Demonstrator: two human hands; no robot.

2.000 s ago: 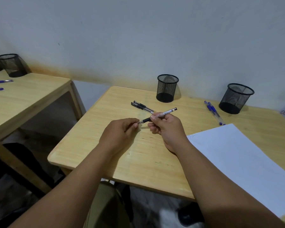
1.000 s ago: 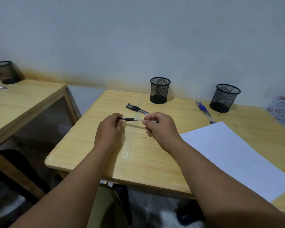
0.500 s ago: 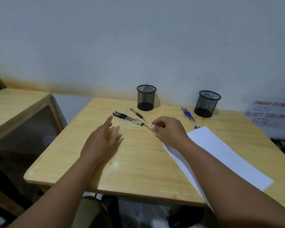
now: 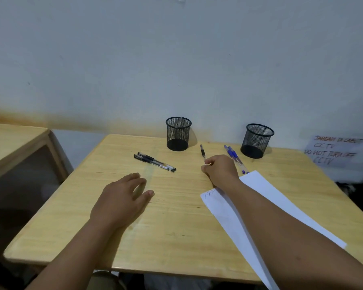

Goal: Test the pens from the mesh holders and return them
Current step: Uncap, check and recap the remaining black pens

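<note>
My right hand is closed around a black pen whose tip end points away toward the wall. My left hand hovers flat over the table with fingers apart and nothing in it. Two black pens lie side by side left of centre. Two blue pens lie beside my right hand. Two black mesh holders stand at the back: one in the middle, one to the right. Both look empty. A white sheet of paper lies under my right forearm, with small scribbles near its corner.
The wooden table stands against a pale wall. A second wooden table is at the left, across a gap. A handwritten paper notice hangs at the far right.
My left hand let go of the pen and drew back, open. My right hand swung the pen to the right, so it now points toward the wall. The view shifted right.
</note>
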